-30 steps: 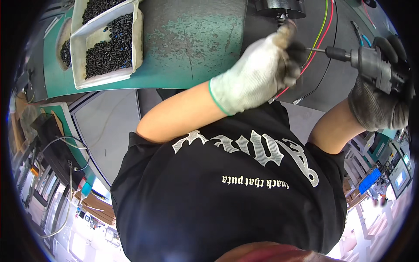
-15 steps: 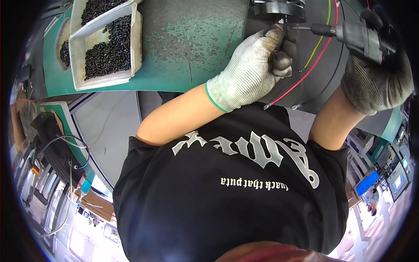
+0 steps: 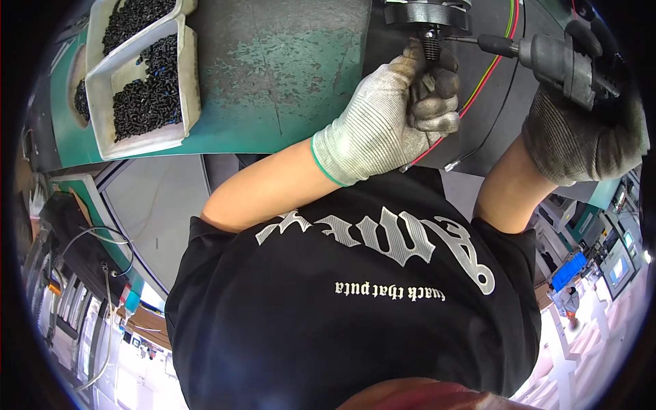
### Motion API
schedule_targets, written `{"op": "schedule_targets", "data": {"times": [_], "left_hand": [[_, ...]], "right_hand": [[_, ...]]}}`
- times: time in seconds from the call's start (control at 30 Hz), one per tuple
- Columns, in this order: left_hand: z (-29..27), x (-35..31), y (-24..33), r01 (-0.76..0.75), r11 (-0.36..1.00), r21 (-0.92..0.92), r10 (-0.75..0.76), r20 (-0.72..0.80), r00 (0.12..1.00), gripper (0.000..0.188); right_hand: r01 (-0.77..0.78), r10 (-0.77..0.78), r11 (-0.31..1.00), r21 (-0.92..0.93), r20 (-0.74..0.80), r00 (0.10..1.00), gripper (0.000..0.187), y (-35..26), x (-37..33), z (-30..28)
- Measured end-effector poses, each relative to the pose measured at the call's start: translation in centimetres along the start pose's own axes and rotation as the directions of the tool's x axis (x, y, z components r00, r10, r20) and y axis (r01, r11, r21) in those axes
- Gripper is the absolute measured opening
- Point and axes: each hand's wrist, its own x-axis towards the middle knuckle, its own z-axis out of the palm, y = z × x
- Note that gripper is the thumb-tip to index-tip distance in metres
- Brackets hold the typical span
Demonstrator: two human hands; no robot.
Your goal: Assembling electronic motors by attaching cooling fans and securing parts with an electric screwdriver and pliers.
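"The two gloved hands?"
"Right hand [image 3: 584,137] closed, grasping; left hand [image 3: 383,116] curled, its hold unclear to me."
"Things by size?"
"Two white bins [image 3: 190,78], far left; one power driver [image 3: 553,60], in the right hand; one round black part [image 3: 427,14], top; its one threaded shaft [image 3: 431,45], beside the left fingertips; three wires [image 3: 490,68], passing beneath the driver."

Green workbench [image 3: 236,137] — worn, dark-patched, bright whitish room [image 3: 137,365] beyond
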Motion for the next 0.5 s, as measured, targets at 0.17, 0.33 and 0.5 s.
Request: {"op": "schedule_targets", "data": {"times": [0.17,0.33,0.5], "left_hand": [[0.1,-0.1,-0.2,-0.029,0.997,0.073,0.034,-0.064,0.997,0.039],[-0.3,0.0,-0.5,-0.08,0.985,0.155,0.091,-0.067,0.994,0.039],[-1.0,0.2,-0.3,-0.092,0.98,0.179,0.089,0.021,0.996,0.038]], "right_hand": [[0.009,-0.008,0.998,-0.057,0.01,1.0,0.024,0.0,0.1,0.0],[0.021,-0.02,0.994,-0.103,0.011,1.0,0.024,0.1,0.1,0.9],[0.035,-0.032,0.99,-0.137,0.022,0.999,0.024,0.3,0.3,2.0]]}}
